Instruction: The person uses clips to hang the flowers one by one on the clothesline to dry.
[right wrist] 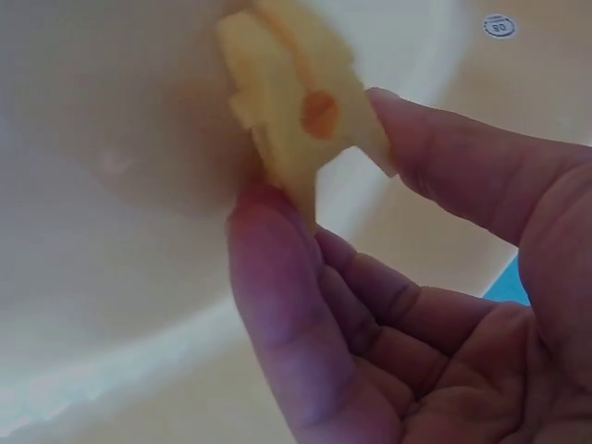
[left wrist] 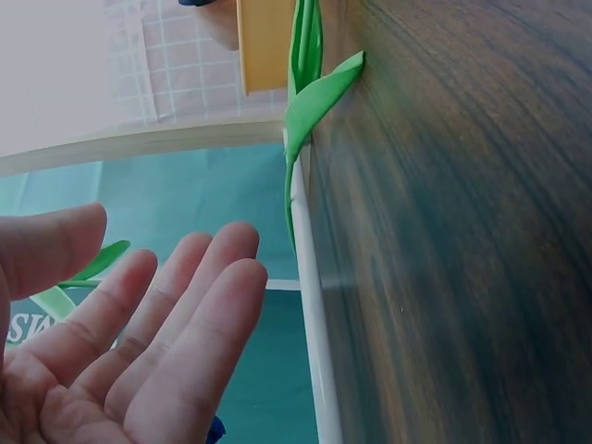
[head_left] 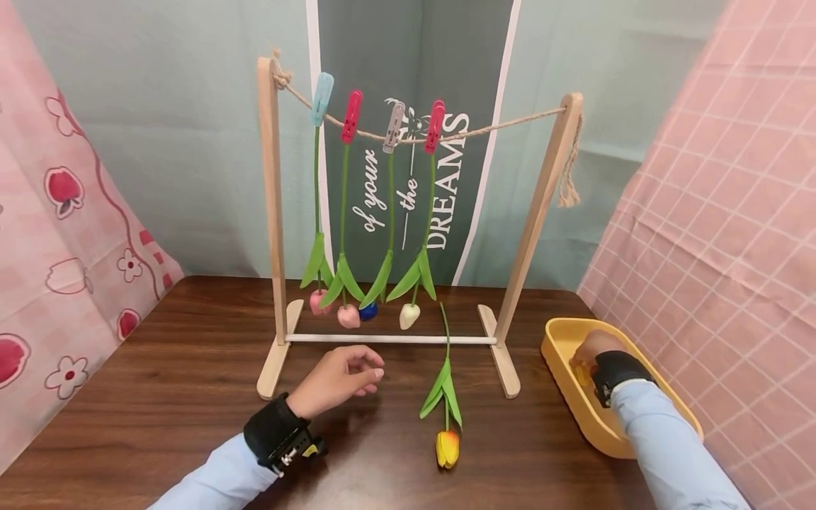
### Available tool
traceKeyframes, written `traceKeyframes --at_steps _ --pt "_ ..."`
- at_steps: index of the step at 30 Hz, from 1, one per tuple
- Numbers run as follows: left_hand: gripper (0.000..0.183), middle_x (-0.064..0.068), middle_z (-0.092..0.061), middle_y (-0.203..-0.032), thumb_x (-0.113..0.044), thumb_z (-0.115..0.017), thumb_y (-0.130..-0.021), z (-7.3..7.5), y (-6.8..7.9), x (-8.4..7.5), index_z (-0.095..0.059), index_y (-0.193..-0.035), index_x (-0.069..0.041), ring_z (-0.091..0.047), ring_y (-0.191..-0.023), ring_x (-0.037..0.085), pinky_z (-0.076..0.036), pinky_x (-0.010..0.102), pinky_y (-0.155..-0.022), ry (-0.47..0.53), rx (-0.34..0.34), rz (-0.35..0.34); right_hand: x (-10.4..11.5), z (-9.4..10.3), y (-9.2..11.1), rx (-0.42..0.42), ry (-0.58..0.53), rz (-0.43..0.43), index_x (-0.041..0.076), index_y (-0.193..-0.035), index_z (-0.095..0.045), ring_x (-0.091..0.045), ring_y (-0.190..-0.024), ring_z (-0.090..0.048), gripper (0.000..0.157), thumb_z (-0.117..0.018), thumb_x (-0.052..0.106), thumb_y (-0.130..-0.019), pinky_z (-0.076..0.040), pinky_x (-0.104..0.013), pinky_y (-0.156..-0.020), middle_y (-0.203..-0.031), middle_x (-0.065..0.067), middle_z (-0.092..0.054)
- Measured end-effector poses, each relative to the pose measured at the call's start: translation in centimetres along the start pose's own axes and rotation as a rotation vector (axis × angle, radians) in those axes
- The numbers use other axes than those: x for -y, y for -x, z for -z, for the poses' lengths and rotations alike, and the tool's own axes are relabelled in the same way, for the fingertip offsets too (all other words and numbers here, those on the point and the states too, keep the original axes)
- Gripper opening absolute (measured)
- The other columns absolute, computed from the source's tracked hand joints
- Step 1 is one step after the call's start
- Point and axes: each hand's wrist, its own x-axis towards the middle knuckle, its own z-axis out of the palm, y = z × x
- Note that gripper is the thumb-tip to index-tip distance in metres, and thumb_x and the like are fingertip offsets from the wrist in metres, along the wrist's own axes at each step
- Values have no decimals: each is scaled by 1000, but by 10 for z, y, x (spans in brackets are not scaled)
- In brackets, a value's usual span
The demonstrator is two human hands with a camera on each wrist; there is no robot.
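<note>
Inside the yellow tub (head_left: 564, 379), my right hand (head_left: 599, 347) pinches a yellow clothespin (right wrist: 301, 102) between thumb and fingers, its legs toward the palm. My left hand (head_left: 344, 379) hovers over the table with loosely bent fingers and nothing in them. To its right lies a yellow-orange tulip (head_left: 448, 449), bloom toward me and stem reaching back to the rack's white bar (head_left: 389, 339). Four-legged shapes aside, pegs hold tulips head down from a rope (head_left: 497, 127): a light blue clothespin (head_left: 322, 99), a red one (head_left: 351, 117), a grey one (head_left: 394, 127) and another red one (head_left: 435, 126).
A wooden rack (head_left: 542, 212) carries the rope between its two posts. Hanging blooms are pink (head_left: 319, 302), pale pink (head_left: 348, 316), blue (head_left: 368, 311) and white (head_left: 409, 316). Pink cloth (head_left: 720, 248) borders the dark wooden table (head_left: 191, 368) at the right.
</note>
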Motion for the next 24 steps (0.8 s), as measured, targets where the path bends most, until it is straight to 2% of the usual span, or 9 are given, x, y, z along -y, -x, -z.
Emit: traceKeyframes --at_steps 4,7,13,17,24 --pt "22 14 -68 -83 -11 -66 -93 0 1 0 -62 -106 7 -69 -78 36 -58 44 -68 8 -2 -4 -2 0 3 -34 45 42 6 -56 -60 -16 -47 -52 27 -78 19 -71 -44 -28 -49 -50 1 -52" --pt "20 11 -67 -82 -10 -65 -94 0 2 0 -63 -105 6 -69 -76 34 -58 44 -67 10 -4 -9 0 1 6 -53 38 55 7 -56 -55 -14 -44 -52 29 -77 18 -73 -45 -26 -46 -48 1 -51" --pt "18 9 -67 -82 -10 -65 -94 1 2 -2 -64 -105 4 -69 -76 32 -57 45 -68 5 -8 -2 11 12 13 -61 -42 20 4 -60 -54 -15 -43 -54 28 -74 16 -77 -47 -26 -44 -48 -1 -50" --pt "16 10 -67 -82 -10 -65 -93 0 2 -2 -64 -103 3 -69 -76 32 -58 43 -67 7 -18 1 20 21 18 -76 -82 46 5 -61 -54 -16 -45 -52 28 -74 16 -77 -45 -26 -45 -50 0 -46" --pt "16 9 -67 -82 -9 -66 -93 0 1 -1 -64 -102 4 -69 -74 30 -58 43 -67 8 -28 0 34 37 33 -128 -39 100 -1 -68 -56 -20 -52 -54 28 -73 19 -79 -46 -31 -48 -60 -5 -53"
